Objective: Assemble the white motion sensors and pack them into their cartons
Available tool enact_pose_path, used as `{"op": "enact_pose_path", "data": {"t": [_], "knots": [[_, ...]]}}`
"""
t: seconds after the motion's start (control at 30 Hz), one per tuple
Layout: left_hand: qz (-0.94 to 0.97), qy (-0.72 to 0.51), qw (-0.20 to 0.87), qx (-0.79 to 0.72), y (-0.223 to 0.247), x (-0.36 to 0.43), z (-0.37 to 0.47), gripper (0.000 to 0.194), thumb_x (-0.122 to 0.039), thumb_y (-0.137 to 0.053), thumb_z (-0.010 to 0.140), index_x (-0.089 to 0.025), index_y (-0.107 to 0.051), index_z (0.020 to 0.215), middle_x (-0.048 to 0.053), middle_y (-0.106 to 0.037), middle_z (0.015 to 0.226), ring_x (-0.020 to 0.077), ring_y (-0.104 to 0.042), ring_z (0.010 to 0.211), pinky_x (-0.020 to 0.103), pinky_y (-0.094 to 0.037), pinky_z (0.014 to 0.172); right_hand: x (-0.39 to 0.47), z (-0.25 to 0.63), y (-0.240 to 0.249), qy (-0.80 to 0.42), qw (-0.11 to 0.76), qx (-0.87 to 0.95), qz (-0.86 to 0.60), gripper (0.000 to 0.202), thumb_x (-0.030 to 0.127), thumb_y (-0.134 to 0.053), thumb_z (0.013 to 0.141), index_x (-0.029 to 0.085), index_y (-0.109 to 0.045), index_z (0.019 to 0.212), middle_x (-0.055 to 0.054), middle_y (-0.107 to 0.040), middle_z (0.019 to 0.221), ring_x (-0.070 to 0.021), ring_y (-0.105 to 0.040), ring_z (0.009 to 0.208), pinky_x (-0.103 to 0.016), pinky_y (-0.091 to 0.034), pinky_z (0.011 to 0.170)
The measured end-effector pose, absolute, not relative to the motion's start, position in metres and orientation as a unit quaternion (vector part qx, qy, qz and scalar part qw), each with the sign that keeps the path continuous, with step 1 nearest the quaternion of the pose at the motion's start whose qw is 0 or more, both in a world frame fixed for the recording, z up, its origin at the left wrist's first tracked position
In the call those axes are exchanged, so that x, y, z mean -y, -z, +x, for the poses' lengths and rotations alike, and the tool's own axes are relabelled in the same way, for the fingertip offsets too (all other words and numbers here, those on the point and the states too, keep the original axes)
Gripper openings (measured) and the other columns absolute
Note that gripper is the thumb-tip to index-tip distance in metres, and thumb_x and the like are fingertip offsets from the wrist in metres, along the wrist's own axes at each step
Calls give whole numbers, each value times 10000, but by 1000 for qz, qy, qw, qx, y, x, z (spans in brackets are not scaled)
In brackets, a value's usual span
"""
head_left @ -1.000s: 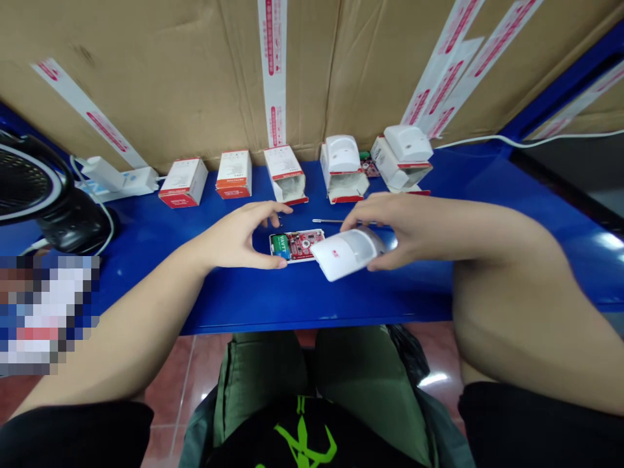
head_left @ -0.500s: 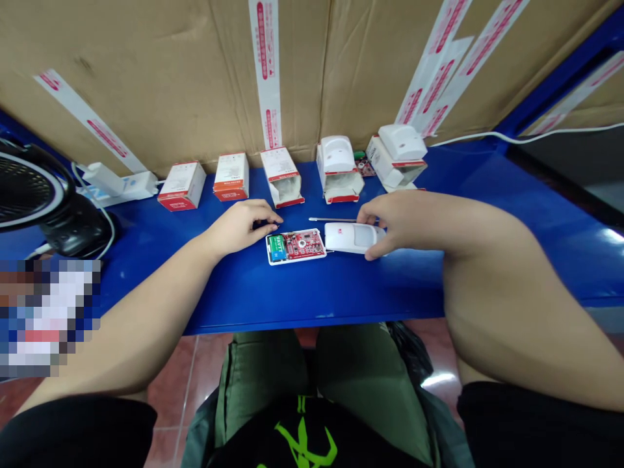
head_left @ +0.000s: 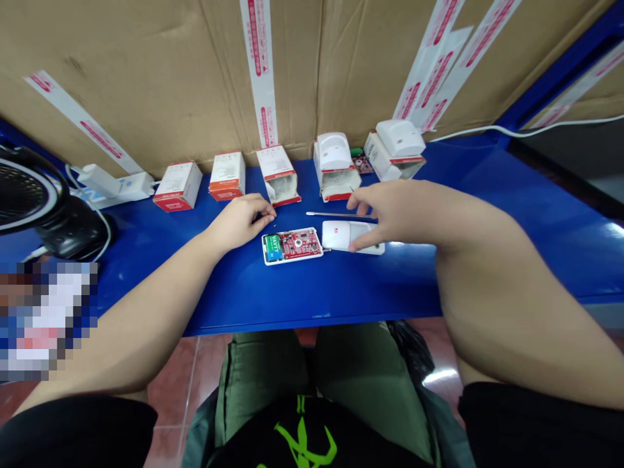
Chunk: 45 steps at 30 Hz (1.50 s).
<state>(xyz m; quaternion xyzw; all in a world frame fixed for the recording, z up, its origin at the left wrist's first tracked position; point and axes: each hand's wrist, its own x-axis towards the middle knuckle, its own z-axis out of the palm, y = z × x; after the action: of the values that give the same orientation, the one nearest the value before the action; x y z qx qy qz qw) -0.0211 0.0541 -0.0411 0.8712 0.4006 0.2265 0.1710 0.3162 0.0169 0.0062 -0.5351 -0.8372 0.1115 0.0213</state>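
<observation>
Cover (head_left: 336,234), rounded white plastic, lies off beneath half-open right hand (head_left: 390,211), three o'clock from exposed red circuit-board (head_left: 307,244); left hand (head_left: 240,224) curled (grasp unclear).

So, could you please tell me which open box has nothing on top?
The middle box of five: both boxes on its left are closed; both open boxes on its right carry white housings.
</observation>
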Motion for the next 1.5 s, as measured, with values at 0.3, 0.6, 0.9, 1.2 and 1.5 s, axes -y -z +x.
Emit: {"op": "enact_pose_path", "data": {"t": [0.3, 0.6, 0.9, 1.2, 1.5], "knots": [[854, -349, 167, -347, 26, -26, 2, 179, -341, -672, 1017, -205, -773, 960, 69, -731, 922, 188, -604, 750, 337, -546, 768, -4, 257, 7, -254, 314, 817, -411, 238, 383, -664, 973, 198, -808, 1013, -78, -806, 920, -220, -728, 823, -375, -555, 767], [845, -417, 119, -313, 24, -8, 12, 206, -374, -703, 1029, -230, -794, 913, 61, -745, 876, 200, -630, 760, 359, -572, 774, -5, 239, 24, -533, 361, 689, -334, 298, 491, -812, 931, 194, -806, 923, -58, -806, 876, -179, -765, 812, -367, -670, 817], [871, -420, 116, -229, 31, -13, 6, 247, -402, -801, 1032, -211, -801, 877, 34, -734, 798, 165, -646, 713, 298, -552, 697, -10, 244, 17, -595, 331, 669, -300, 167, 276, -896, 792, 178, -760, 796, -3, -760, 706, -111, -701, 642, -257, -607, 649], [925, -300, 150, -182, 23, -15, -9, 214, -416, -775, 1044, -203, -793, 1063, 62, -783, 959, 199, -730, 886, 338, -607, 851, -13, 257, 16, -552, 324, 708, -299, 123, 218, -819, 764, 213, -696, 779, 32, -707, 696, -108, -658, 637, -264, -530, 626], [935, -196, 209, -209, 22, -18, -22, 351, -431, -838, 964, -205, -778, 1226, 91, -762, 1149, 244, -730, 1053, 381, -600, 1006, -18, 268, 13, -472, 303, 751, -348, 91, 235, -791, 809, 203, -712, 840, 6, -703, 730, -124, -652, 671, -300, -536, 653]]}}
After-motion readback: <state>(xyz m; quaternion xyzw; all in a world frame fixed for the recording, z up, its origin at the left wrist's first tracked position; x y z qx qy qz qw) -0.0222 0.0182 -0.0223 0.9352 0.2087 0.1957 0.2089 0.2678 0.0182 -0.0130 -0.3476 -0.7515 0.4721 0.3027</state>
